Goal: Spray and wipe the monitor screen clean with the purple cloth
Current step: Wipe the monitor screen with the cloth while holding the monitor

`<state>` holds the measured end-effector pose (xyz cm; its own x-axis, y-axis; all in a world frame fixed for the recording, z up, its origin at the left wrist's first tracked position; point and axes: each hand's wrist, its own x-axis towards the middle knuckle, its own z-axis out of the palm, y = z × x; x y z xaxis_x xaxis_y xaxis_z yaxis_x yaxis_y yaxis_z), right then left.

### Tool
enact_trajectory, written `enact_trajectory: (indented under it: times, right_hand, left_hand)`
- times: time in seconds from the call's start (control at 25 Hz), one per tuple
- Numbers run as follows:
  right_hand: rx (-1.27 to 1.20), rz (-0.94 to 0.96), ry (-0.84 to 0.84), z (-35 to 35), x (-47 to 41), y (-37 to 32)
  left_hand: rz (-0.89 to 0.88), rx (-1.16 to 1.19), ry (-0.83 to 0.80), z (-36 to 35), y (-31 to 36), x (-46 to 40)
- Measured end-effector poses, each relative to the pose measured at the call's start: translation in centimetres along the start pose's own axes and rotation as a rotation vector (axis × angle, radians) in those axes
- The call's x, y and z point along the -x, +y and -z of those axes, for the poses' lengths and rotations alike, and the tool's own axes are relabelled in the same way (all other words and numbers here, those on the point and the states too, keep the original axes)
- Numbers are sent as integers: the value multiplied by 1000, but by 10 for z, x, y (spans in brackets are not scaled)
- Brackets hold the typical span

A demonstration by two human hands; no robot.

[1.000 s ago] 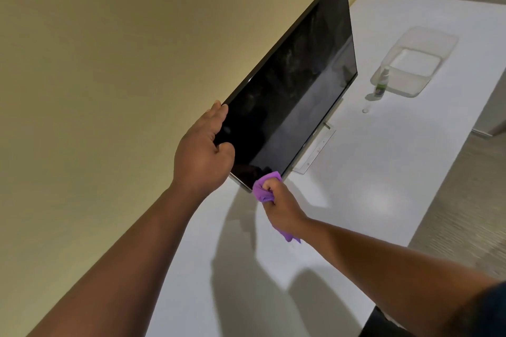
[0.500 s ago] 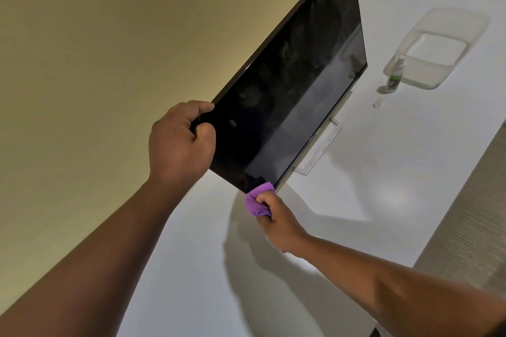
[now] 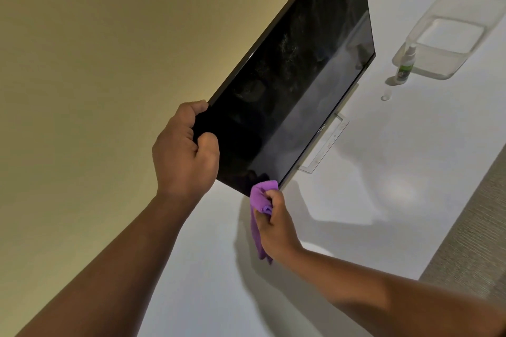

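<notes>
A black monitor (image 3: 295, 85) stands on a white desk against a yellow wall, its dark screen streaked with smears. My left hand (image 3: 186, 150) grips the monitor's near side edge, fingers wrapped behind and thumb on the front. My right hand (image 3: 273, 224) is closed on the bunched purple cloth (image 3: 260, 200), which presses against the screen's near bottom corner; a tail of cloth hangs below my palm. A small spray bottle (image 3: 405, 65) with a green label stands upright on the desk beyond the monitor.
A clear plastic tub (image 3: 449, 35) sits at the far end of the white desk (image 3: 383, 200), just behind the bottle. A small clear cap (image 3: 385, 97) lies near the bottle. The monitor's flat stand base (image 3: 325, 145) rests under the screen. Grey carpet runs along the right.
My left hand has slid along the monitor's side edge and closed more firmly round it. The cloth stays at the bottom corner. The view has moved closer and tilted.
</notes>
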<state>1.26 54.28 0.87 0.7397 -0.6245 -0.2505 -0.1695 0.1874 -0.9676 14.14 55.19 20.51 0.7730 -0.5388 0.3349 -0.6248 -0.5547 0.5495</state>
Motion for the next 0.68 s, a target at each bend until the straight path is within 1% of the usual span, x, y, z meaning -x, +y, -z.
enact_trajectory:
  times: [0.08, 0.16, 0.28, 0.44, 0.52, 0.6, 0.68]
  right_hand:
    - [-7, 12, -7, 1, 0, 7]
    - [7, -69, -19, 6, -6, 11]
    - [-53, -184, 65, 11, -25, 4]
    - [-190, -116, 269, 34, -63, -24]
    - [-210, -129, 350, 43, -76, -26]
    - [-152, -165, 387, 34, -74, -22]
    - [-109, -164, 334, 14, -57, -12]
  left_hand:
    - [-20, -31, -14, -1, 0, 2]
    - [-7, -13, -2, -1, 0, 3]
    - [0, -8, 15, -2, -1, 1]
    - [-1, -15, 22, -3, -2, 1]
    - [-2, -7, 26, -4, -5, 1]
    - [-7, 0, 35, -6, -9, 2]
    - [-8, 6, 45, -7, -11, 2]
